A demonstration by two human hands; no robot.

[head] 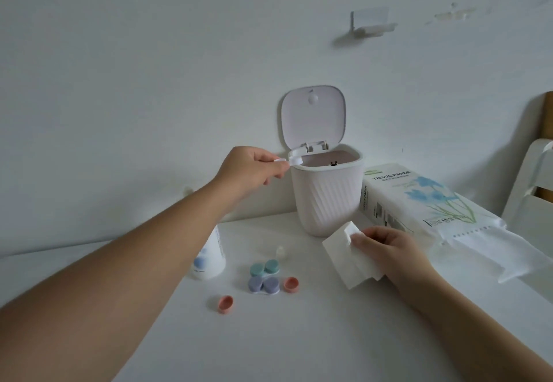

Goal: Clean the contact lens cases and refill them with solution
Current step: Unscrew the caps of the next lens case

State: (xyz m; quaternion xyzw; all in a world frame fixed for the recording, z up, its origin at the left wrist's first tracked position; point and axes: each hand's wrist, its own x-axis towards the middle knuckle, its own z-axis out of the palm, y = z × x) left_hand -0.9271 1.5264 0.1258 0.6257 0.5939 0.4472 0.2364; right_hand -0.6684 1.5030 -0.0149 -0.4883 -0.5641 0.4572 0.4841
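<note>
- The left hand (254, 169) is reaching out over the counter (299, 336), pinching a white lens case (291, 160) with its caps off between thumb and fingertips.
- That white lens case is hovering at the left rim of the small bin (327, 199), tilted towards the opening.
- Below the left forearm, a white solution bottle (211, 257) is standing on the counter, partly hidden by the arm.
- Just ahead of it, a loose pink cap (225, 304) is lying open side up near the front.
- In the middle, a green lens case (264, 267) is sitting with both caps on, touching a purple lens case (264, 285) just in front of it, also capped.
- A second pink cap (291, 284) is resting just beside the purple case on its right.
- A small clear cap (281, 251) is standing behind the green case; it is blurry.
- The bin is standing against the wall with its lid (313, 116) flipped upright.
- The right hand (386, 250) is gripping a folded white tissue (350, 259), fingers curled round it, just in front of the bin.
- Far right, a tissue paper pack (419, 199) is lying on the counter with one sheet (493, 250) trailing out of its end.
</note>
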